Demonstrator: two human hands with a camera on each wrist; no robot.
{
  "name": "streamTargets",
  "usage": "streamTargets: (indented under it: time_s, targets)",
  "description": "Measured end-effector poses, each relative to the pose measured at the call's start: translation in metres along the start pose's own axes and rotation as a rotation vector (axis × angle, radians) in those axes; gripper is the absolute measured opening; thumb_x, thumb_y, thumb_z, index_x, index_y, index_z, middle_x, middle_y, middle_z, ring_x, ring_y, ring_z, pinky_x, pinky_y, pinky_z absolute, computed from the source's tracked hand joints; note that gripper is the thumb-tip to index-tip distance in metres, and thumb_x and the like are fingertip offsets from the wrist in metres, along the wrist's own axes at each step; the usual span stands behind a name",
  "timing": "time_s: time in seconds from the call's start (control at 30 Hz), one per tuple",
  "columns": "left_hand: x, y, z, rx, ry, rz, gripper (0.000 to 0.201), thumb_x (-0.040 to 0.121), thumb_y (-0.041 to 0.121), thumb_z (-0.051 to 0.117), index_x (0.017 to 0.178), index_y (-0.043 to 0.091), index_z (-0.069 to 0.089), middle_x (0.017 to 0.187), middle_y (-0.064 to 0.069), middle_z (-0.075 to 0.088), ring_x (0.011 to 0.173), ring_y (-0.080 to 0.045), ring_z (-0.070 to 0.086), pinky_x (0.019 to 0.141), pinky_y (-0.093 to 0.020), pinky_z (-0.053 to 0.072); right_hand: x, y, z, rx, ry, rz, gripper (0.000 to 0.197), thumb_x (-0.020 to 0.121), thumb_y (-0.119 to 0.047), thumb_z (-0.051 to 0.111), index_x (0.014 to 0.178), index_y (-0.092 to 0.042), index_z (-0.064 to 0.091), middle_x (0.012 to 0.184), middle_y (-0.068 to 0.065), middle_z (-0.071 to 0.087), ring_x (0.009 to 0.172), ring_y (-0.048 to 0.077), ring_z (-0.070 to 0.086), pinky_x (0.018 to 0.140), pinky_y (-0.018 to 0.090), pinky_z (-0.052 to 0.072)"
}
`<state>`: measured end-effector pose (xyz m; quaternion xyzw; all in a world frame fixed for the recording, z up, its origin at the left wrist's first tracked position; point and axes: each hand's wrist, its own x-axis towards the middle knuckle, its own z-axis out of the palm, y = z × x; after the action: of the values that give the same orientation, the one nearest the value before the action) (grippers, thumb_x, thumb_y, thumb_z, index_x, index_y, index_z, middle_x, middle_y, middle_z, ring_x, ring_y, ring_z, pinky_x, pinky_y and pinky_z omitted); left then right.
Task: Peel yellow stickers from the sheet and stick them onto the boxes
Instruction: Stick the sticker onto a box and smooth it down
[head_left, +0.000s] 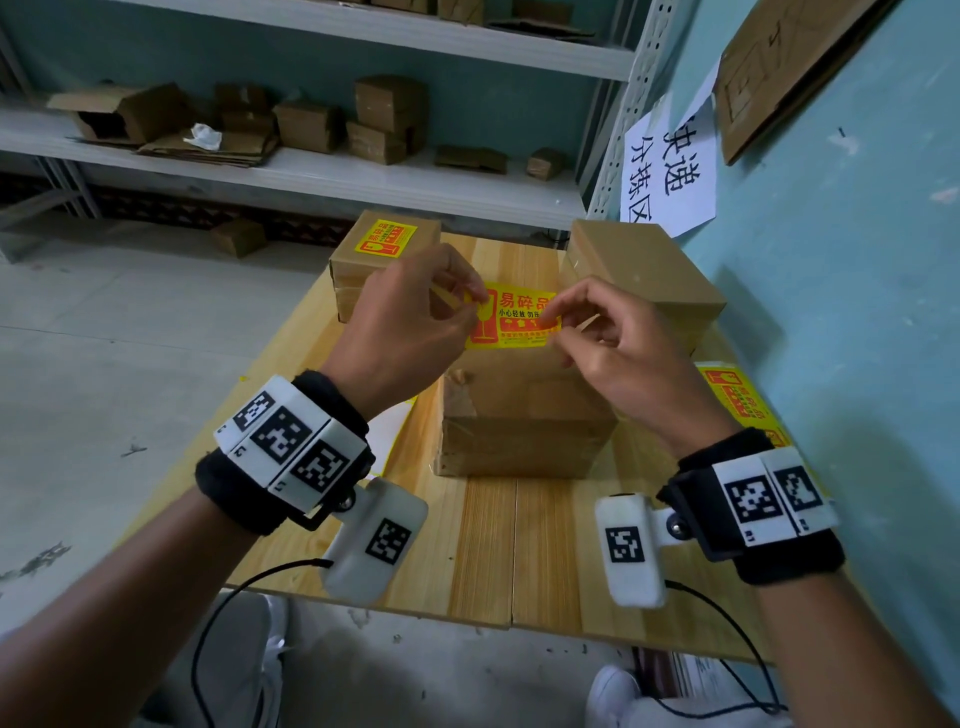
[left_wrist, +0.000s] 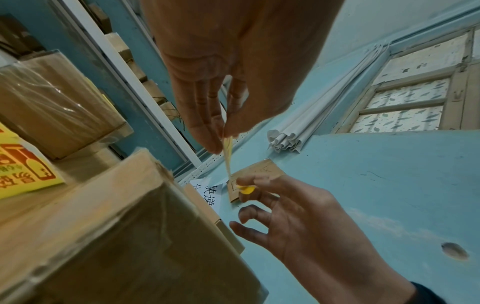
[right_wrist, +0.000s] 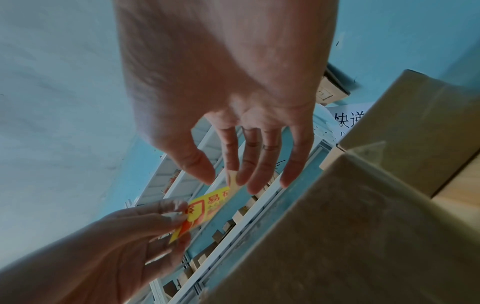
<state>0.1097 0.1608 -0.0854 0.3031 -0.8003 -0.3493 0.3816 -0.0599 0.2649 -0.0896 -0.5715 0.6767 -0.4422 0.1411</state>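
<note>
A yellow sticker (head_left: 514, 319) with red print is stretched between my two hands, in the air over the middle cardboard box (head_left: 524, 415). My left hand (head_left: 475, 306) pinches its left edge and my right hand (head_left: 556, 319) pinches its right edge. In the left wrist view the sticker (left_wrist: 227, 153) shows edge-on, running from my left hand (left_wrist: 221, 139) to my right hand (left_wrist: 245, 188), clear of the box (left_wrist: 116, 236). In the right wrist view the sticker (right_wrist: 205, 207) spans my right hand (right_wrist: 221, 181) and left hand (right_wrist: 182, 218).
A back-left box (head_left: 358, 286) carries a yellow sticker (head_left: 385, 239). A plain box (head_left: 639, 275) stands back right by the blue wall. The sticker sheet (head_left: 743, 400) lies at the wooden table's (head_left: 519, 545) right edge. White backing paper (head_left: 387, 436) lies left. Shelves (head_left: 311, 171) stand behind.
</note>
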Motion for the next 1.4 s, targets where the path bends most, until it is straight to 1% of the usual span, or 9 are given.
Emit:
streamTargets:
  time_s: [0.17, 0.47, 0.6, 0.73, 0.8, 0.87, 1.0, 1.17, 1.4]
  targets:
    - [-0.001, 0.004, 0.003, -0.034, -0.026, 0.000, 0.011, 0.091, 0.006, 0.061, 0.097, 0.015, 0.064, 0.096, 0.004, 0.058, 0.087, -0.016, 0.068, 0.068, -0.033, 0.060, 0.001, 0.000, 0.000, 0.023, 0.064, 0.055, 0.015, 0.095, -0.033, 0.062, 0.095, -0.018, 0.066, 0.089, -0.007, 0.065, 0.085, 0.017, 0.065, 0.078, 0.034, 0.052]
    - [-0.003, 0.005, 0.004, -0.069, -0.059, -0.028, 0.013, 0.088, 0.006, 0.066, 0.097, 0.016, 0.065, 0.101, 0.000, 0.060, 0.078, -0.010, 0.069, 0.068, -0.034, 0.061, 0.002, 0.009, -0.002, 0.125, 0.175, 0.141, 0.008, 0.090, -0.021, 0.072, 0.087, -0.014, 0.070, 0.085, 0.001, 0.072, 0.077, 0.018, 0.072, 0.085, 0.045, 0.059]
    - [-0.003, 0.003, 0.005, -0.046, -0.061, -0.040, 0.015, 0.085, 0.009, 0.071, 0.098, 0.016, 0.066, 0.098, 0.005, 0.060, 0.070, -0.004, 0.065, 0.065, -0.025, 0.059, 0.001, 0.010, -0.001, 0.132, 0.211, 0.146, 0.016, 0.082, -0.025, 0.080, 0.075, -0.017, 0.069, 0.073, -0.001, 0.070, 0.073, 0.017, 0.070, 0.081, 0.046, 0.060]
    - [-0.004, 0.001, 0.007, 0.008, -0.056, -0.058, 0.017, 0.082, 0.014, 0.076, 0.097, 0.016, 0.068, 0.095, 0.004, 0.063, 0.067, -0.004, 0.061, 0.054, -0.010, 0.047, 0.001, 0.011, 0.001, 0.118, 0.222, 0.130, 0.020, 0.077, -0.024, 0.084, 0.075, -0.016, 0.066, 0.075, 0.003, 0.070, 0.077, 0.024, 0.069, 0.080, 0.050, 0.059]
    - [-0.004, 0.000, 0.008, 0.051, -0.050, -0.072, 0.018, 0.080, 0.018, 0.077, 0.095, 0.016, 0.068, 0.090, 0.005, 0.063, 0.069, -0.006, 0.061, 0.053, -0.010, 0.047, 0.002, 0.010, 0.003, 0.082, 0.214, 0.119, 0.020, 0.077, -0.022, 0.084, 0.080, -0.014, 0.065, 0.080, 0.004, 0.070, 0.081, 0.024, 0.069, 0.079, 0.045, 0.060]
    - [-0.005, -0.001, 0.010, 0.081, -0.047, -0.082, 0.019, 0.079, 0.023, 0.078, 0.093, 0.018, 0.068, 0.089, 0.005, 0.064, 0.074, -0.010, 0.062, 0.059, -0.019, 0.052, 0.002, 0.011, 0.004, 0.036, 0.203, 0.102, 0.020, 0.078, -0.020, 0.083, 0.083, -0.012, 0.065, 0.080, 0.000, 0.068, 0.078, 0.017, 0.067, 0.072, 0.032, 0.058]
    - [-0.004, -0.003, 0.017, 0.143, -0.029, -0.121, 0.021, 0.076, 0.031, 0.080, 0.090, 0.021, 0.067, 0.086, 0.009, 0.061, 0.076, -0.007, 0.058, 0.060, -0.018, 0.044, 0.002, 0.011, 0.008, -0.023, 0.203, 0.096, 0.017, 0.078, -0.018, 0.081, 0.082, -0.014, 0.066, 0.075, -0.006, 0.064, 0.065, -0.002, 0.057, 0.057, 0.007, 0.042]
    - [0.000, -0.004, 0.024, 0.194, -0.020, -0.154, 0.020, 0.074, 0.031, 0.081, 0.086, 0.023, 0.067, 0.086, 0.004, 0.064, 0.079, -0.013, 0.061, 0.063, -0.026, 0.048, 0.004, 0.012, 0.012, -0.030, 0.198, 0.114, 0.016, 0.076, -0.017, 0.082, 0.081, -0.015, 0.067, 0.071, -0.008, 0.064, 0.059, -0.006, 0.055, 0.053, 0.005, 0.040]
    - [-0.002, -0.002, 0.029, 0.201, -0.011, -0.150, 0.018, 0.073, 0.031, 0.081, 0.083, 0.026, 0.066, 0.082, 0.004, 0.064, 0.074, -0.011, 0.059, 0.056, -0.022, 0.041, 0.006, 0.013, 0.015, -0.017, 0.192, 0.131, 0.016, 0.075, -0.018, 0.082, 0.081, -0.013, 0.067, 0.070, -0.006, 0.065, 0.060, -0.003, 0.056, 0.056, 0.010, 0.044]
